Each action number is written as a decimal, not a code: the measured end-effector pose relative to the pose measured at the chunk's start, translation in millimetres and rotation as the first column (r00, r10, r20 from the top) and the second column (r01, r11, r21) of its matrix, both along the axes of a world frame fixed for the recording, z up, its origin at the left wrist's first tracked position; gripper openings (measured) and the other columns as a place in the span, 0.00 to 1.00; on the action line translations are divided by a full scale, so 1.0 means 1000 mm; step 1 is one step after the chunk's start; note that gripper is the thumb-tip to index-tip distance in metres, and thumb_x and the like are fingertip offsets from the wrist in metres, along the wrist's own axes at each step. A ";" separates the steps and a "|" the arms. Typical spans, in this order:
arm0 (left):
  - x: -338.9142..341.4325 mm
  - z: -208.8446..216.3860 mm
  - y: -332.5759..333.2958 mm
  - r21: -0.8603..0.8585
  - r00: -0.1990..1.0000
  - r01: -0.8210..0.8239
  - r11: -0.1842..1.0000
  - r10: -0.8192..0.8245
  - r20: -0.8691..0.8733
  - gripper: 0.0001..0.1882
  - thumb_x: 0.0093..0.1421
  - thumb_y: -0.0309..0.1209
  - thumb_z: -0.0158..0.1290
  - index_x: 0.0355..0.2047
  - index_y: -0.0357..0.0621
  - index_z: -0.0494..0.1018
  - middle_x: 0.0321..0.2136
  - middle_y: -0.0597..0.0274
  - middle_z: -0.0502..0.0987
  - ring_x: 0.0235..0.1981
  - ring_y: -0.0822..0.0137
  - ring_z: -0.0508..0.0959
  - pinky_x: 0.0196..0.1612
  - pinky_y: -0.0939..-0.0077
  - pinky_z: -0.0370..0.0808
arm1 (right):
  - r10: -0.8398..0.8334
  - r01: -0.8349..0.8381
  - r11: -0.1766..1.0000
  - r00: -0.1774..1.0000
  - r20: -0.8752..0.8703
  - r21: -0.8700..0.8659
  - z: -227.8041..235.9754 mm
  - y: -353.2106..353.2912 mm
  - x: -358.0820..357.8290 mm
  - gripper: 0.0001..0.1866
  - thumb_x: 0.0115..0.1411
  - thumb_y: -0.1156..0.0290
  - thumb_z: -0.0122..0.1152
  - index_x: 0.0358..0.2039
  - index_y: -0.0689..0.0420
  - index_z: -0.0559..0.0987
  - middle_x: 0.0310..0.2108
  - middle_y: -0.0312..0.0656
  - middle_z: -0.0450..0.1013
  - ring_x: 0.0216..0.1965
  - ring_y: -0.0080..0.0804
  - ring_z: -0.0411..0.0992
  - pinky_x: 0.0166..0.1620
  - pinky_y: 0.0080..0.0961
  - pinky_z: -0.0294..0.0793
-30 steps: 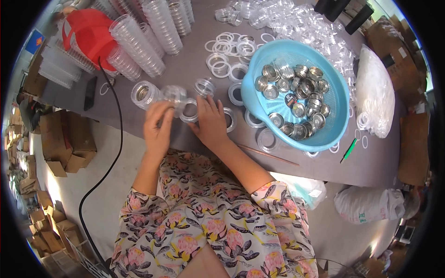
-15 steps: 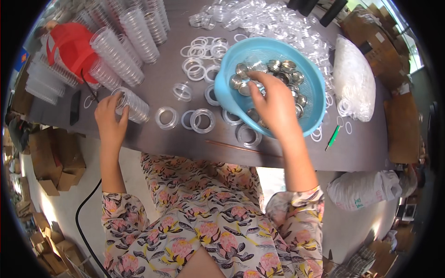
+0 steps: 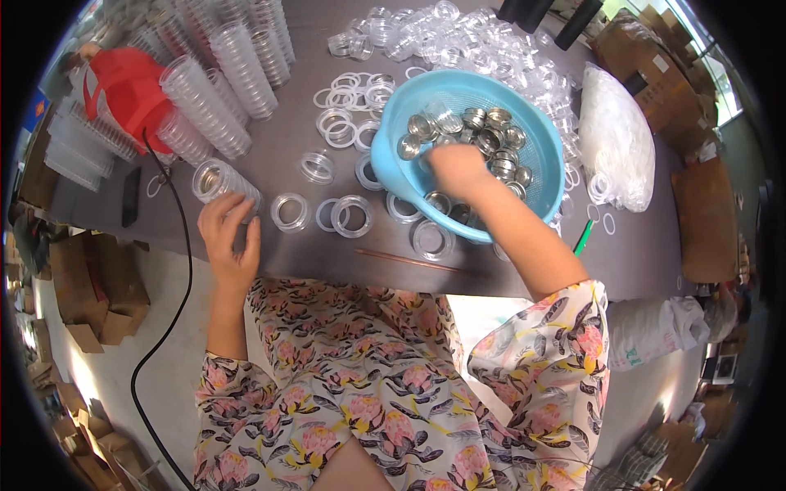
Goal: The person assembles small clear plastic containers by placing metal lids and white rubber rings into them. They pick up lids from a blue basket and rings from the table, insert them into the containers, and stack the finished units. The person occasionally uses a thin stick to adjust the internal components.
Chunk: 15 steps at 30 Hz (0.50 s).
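My left hand (image 3: 231,237) is at the near end of a tilted stack of clear round plastic cases (image 3: 214,183). Its fingers are curved and apart, with the fingertips overlapping the stack's lower side, and nothing shows in its grasp. Inside a light blue plastic basket (image 3: 388,155), my right hand (image 3: 457,170) reaches down among several round silver metal pieces (image 3: 491,141). Motion smears its fingers, so what they touch is unclear. Between the hands lie a clear ring (image 3: 290,212), a clear round case (image 3: 317,168) and another clear ring (image 3: 352,215).
Tall stacks of clear cases (image 3: 206,102) stand at the far left beside a red object (image 3: 129,88). Loose clear cases (image 3: 458,37) heap up behind the basket. A white plastic bag (image 3: 616,139) lies right of it, near a green pen-like tool (image 3: 583,237). White rings (image 3: 354,92) lie left of the basket.
My left hand has left the top of the stack and moved right and nearer to me. My right hand has shifted and turned within the basket, its fingers now lower.
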<state>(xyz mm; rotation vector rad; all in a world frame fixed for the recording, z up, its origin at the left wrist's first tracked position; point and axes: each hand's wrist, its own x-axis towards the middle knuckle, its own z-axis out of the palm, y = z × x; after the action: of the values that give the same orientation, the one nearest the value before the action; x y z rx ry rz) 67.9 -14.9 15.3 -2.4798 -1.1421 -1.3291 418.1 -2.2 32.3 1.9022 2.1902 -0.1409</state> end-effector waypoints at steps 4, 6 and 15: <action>-0.006 -0.012 -0.018 -0.213 0.969 0.192 0.958 -0.152 0.194 0.17 0.51 0.19 0.52 0.43 0.40 0.72 0.45 0.56 0.71 0.43 0.62 0.72 0.48 0.70 0.66 | 0.445 0.231 0.633 0.672 -0.591 0.739 0.050 -0.027 -0.036 0.07 0.51 0.80 0.57 0.33 0.59 0.75 0.29 0.43 0.73 0.28 0.39 0.73 0.30 0.31 0.72; 0.018 -0.002 -0.031 -0.318 0.852 0.384 0.867 -0.199 0.484 0.20 0.51 0.18 0.52 0.46 0.39 0.70 0.48 0.56 0.69 0.44 0.64 0.72 0.48 0.71 0.66 | 0.636 0.046 0.671 0.478 -0.606 0.740 0.052 -0.048 -0.075 0.09 0.49 0.80 0.59 0.32 0.59 0.74 0.30 0.42 0.72 0.31 0.37 0.72 0.34 0.29 0.72; 0.003 -0.007 -0.020 -0.633 0.939 0.335 0.698 -0.196 0.281 0.13 0.48 0.18 0.55 0.36 0.41 0.73 0.35 0.64 0.71 0.35 0.69 0.70 0.40 0.77 0.67 | 0.475 -0.062 0.870 0.371 -0.798 0.489 -0.059 -0.045 -0.151 0.09 0.50 0.73 0.59 0.33 0.55 0.73 0.32 0.38 0.70 0.34 0.42 0.71 0.35 0.34 0.71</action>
<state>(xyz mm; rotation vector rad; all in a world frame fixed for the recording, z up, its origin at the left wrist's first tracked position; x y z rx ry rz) 71.4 -35.0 7.8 -3.1910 -1.5933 -1.4412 267.2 -46.8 -27.1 1.7545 3.4741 -0.9881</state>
